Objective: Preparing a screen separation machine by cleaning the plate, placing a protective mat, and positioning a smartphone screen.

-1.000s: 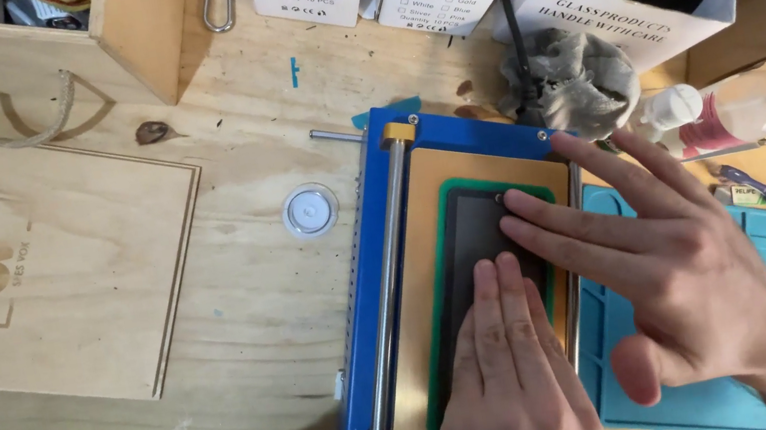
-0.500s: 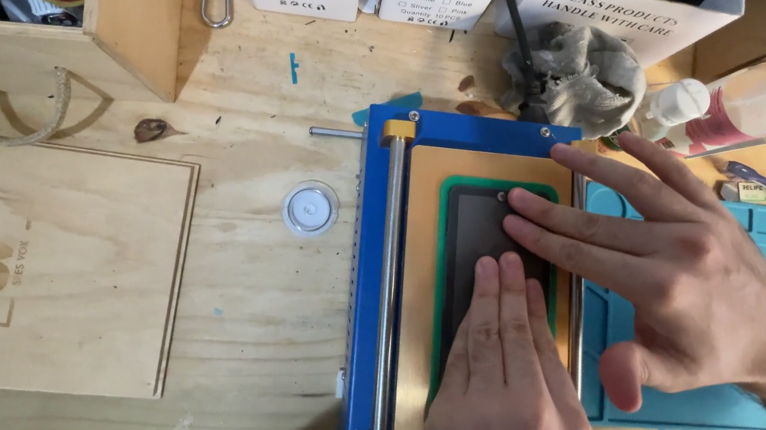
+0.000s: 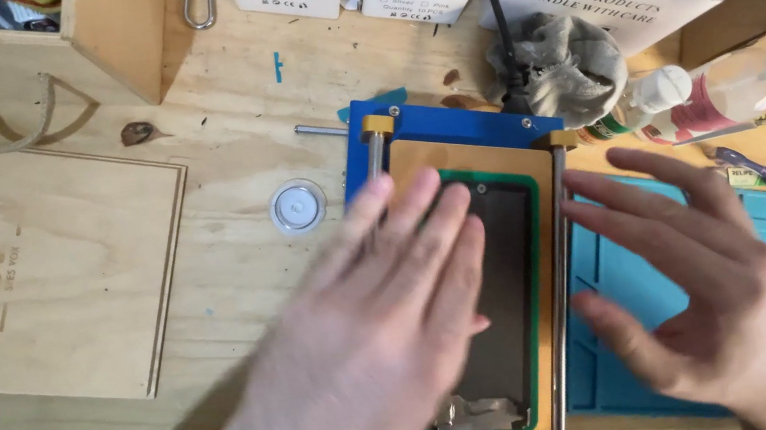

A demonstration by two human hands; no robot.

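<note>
Dark phone panel point(image 3: 507, 298) lies in the blue jig point(image 3: 450, 119), long axis near-to-far. Left hand point(image 3: 373, 348), spread flat, covers its left edge; right hand point(image 3: 709, 298) hovers splayed, empty, just right of the jig.

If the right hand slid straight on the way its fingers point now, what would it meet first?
Likely the steel guide rod along the blue jig's right edge; the right hand points up-left toward it. Its height above the jig is unclear.
</note>
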